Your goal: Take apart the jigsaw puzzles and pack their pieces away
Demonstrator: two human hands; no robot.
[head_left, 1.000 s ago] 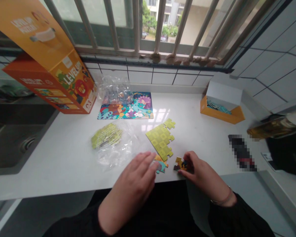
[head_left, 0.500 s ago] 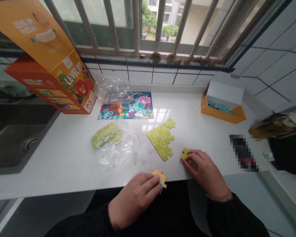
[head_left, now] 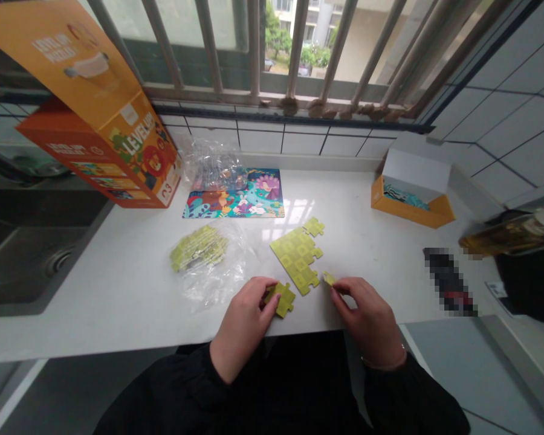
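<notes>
Between the thumb and fingers of my left hand (head_left: 247, 320) is a green puzzle piece (head_left: 284, 300), green face up, close to the counter's front edge. My right hand (head_left: 367, 314) pinches a smaller-looking green puzzle piece (head_left: 329, 278), tilted at the fingertips. Just beyond and between both hands lies a joined block of green puzzle pieces (head_left: 297, 257), its knobbed edge facing right. The piece in my right hand is beside the block's lower right corner, apart from it. A clear plastic bag (head_left: 215, 284) with more green pieces (head_left: 199, 248) sits left of the block.
A colourful animal picture sheet (head_left: 263, 202) lies at the back under crumpled clear plastic (head_left: 215, 166). A tall orange puzzle box (head_left: 140, 163) stands back left beside a sink (head_left: 22, 254). At right are an open small box (head_left: 408, 208) and a pixelated dark object (head_left: 448, 281).
My left hand has moved up onto the counter and turned its piece from the yellow-orange picture side to green. My right hand has shifted its piece left, toward the block, and tilted it.
</notes>
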